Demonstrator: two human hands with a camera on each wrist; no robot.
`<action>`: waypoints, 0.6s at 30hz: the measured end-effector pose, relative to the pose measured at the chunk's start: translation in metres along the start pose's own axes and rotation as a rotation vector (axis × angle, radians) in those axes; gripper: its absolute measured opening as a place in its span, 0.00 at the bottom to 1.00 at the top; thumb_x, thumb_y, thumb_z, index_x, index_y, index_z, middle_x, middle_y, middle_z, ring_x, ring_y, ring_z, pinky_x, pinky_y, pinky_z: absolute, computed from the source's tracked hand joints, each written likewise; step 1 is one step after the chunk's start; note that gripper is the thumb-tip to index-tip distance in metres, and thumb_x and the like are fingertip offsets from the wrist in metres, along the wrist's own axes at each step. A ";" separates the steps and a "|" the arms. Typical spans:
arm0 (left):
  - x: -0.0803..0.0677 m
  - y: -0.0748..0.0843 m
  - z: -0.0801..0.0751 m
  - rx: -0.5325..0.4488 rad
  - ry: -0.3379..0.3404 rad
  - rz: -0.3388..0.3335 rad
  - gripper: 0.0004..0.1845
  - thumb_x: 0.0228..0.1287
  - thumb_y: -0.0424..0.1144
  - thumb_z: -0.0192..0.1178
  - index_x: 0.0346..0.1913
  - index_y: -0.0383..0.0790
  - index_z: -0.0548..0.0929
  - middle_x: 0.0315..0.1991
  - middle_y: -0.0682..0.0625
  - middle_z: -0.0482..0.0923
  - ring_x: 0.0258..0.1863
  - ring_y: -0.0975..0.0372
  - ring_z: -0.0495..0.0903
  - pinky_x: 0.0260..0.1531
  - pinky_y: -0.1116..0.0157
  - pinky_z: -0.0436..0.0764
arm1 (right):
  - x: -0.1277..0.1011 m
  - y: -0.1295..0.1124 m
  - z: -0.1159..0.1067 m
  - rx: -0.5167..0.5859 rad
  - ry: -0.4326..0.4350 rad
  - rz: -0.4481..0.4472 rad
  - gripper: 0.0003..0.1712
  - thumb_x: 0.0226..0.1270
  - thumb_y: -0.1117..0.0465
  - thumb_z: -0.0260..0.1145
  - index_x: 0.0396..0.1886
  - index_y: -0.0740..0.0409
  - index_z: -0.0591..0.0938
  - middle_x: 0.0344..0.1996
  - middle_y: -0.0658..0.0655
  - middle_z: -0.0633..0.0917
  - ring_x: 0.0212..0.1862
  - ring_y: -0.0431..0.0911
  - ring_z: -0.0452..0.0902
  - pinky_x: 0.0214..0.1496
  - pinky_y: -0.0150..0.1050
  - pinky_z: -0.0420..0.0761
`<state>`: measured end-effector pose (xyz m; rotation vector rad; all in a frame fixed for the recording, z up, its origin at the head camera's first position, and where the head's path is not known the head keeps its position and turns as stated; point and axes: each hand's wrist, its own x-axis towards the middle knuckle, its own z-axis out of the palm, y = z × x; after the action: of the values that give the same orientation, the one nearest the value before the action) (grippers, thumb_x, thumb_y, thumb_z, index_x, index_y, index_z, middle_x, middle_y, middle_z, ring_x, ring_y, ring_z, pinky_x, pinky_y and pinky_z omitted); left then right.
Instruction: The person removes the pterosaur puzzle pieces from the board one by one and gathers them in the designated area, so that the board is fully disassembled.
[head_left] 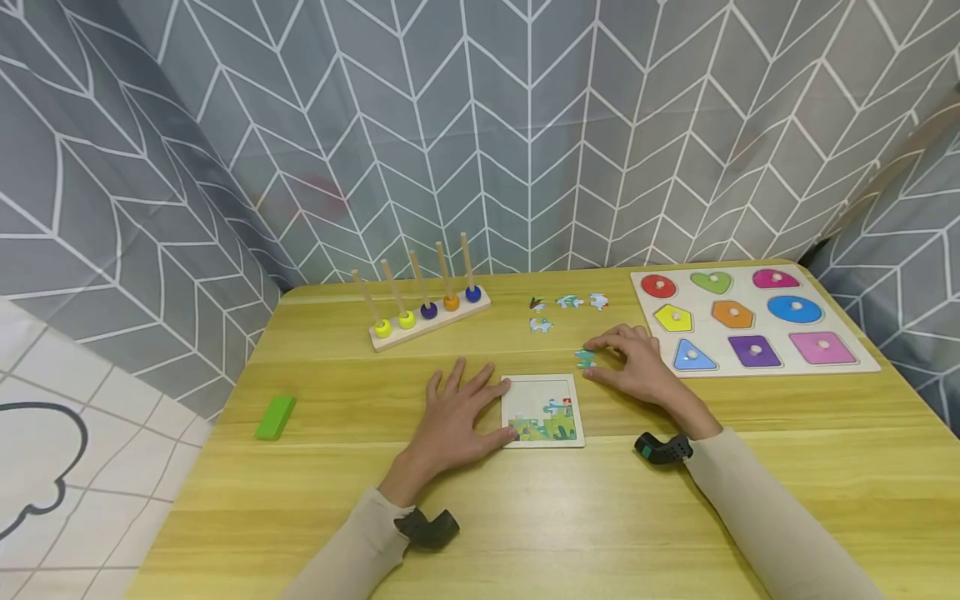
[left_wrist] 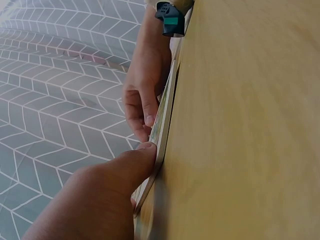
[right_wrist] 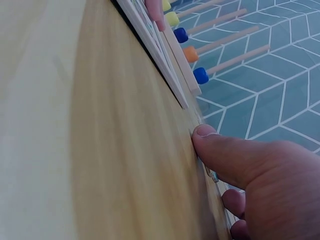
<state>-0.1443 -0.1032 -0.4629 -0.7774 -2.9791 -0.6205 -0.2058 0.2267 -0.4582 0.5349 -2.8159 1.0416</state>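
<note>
A small square jigsaw board (head_left: pixel 536 392) with a pale frame lies on the table, its lower part filled with green and blue pieces. My left hand (head_left: pixel 457 417) rests at its left side with fingers spread; thumb and index finger touch the frame. In the left wrist view the thumb (left_wrist: pixel 135 162) lies on the board's edge. To the board's upper right, my right hand (head_left: pixel 633 362) has thumb and fingertips at opposite edges of a teal jigsaw piece (head_left: pixel 585 358) on the table. The right wrist view shows that thumb (right_wrist: pixel 225 150), with the piece mostly hidden behind it.
Several loose jigsaw pieces (head_left: pixel 570 301) lie farther back. A peg stand (head_left: pixel 431 321) with coloured beads stands at back left. A shape puzzle board (head_left: pixel 716 342) with knobs lies at right. A green block (head_left: pixel 276 417) sits far left. Behind the table hangs a grey curtain (head_left: pixel 525 150).
</note>
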 end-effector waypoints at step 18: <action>0.000 0.000 0.001 -0.005 0.000 0.000 0.39 0.62 0.71 0.56 0.75 0.63 0.69 0.81 0.54 0.57 0.83 0.42 0.44 0.74 0.33 0.42 | 0.005 0.001 0.002 -0.031 -0.001 0.014 0.23 0.59 0.53 0.78 0.54 0.53 0.87 0.46 0.58 0.81 0.45 0.50 0.63 0.46 0.46 0.53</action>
<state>-0.1441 -0.1034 -0.4637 -0.7780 -2.9781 -0.6282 -0.2105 0.2250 -0.4589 0.5130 -2.8363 0.9981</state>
